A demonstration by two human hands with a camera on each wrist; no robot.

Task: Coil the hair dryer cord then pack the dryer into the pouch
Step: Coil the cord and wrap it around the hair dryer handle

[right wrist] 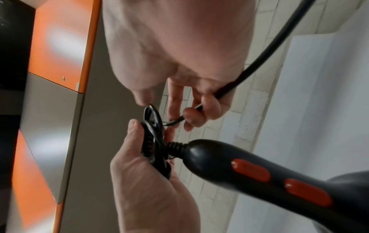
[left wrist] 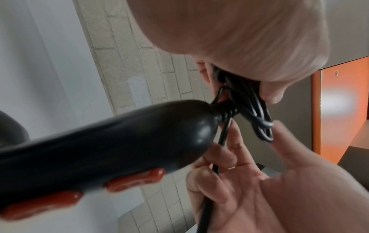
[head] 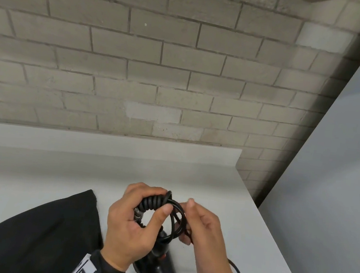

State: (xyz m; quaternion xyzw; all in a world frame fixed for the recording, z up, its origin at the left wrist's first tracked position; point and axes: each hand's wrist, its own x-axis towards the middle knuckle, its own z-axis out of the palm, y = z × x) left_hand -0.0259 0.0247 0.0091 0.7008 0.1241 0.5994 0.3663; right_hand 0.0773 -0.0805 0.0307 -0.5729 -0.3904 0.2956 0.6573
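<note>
coiling in progress: left hand (head: 129, 225) grips cord (head: 175, 219) loops over table (head: 223, 197), right hand (head: 205, 231) pinches loose run. dryer (head: 157, 268) hangs below hands. pouch (head: 35, 232) near left, unpacked. tail uncoiled, packing not started.

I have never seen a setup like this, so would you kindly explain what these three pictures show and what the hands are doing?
There is no machine here: a person wears three cameras. One picture looks down from the head; the other two look along each wrist, so the hands appear huge. The left hand holds the coiled loops of the black cord in its grip. The right hand feeds the loose cord through curled fingers. The black hair dryer, with orange-red buttons, hangs just below the hands. A black pouch lies on the white counter to the left.
</note>
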